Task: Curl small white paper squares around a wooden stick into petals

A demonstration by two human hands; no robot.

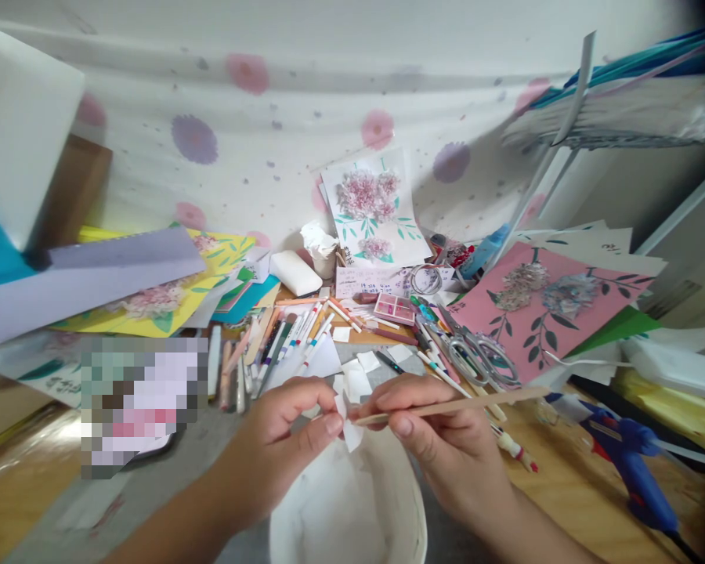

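Between the thumb and fingers of my left hand [297, 431] is a small white paper piece [352, 435], pinched at its edge. My right hand [435, 431] grips a thin flat wooden stick [475, 403] that slants up to the right. The stick's near tip meets the paper, or lies very close to it. Directly below both hands is a white oval container [349, 501]. Several small white paper pieces [357, 382] lie just beyond my fingers.
Markers and pens [294, 337] crowd the middle. Scissors [475, 352] lie to the right, with a blue glue gun [634, 462] nearer the edge. Paper flower pictures stand on white [408, 211], pink [522, 313] and yellow [182, 301] sheets. A pixelated patch covers something on the left.
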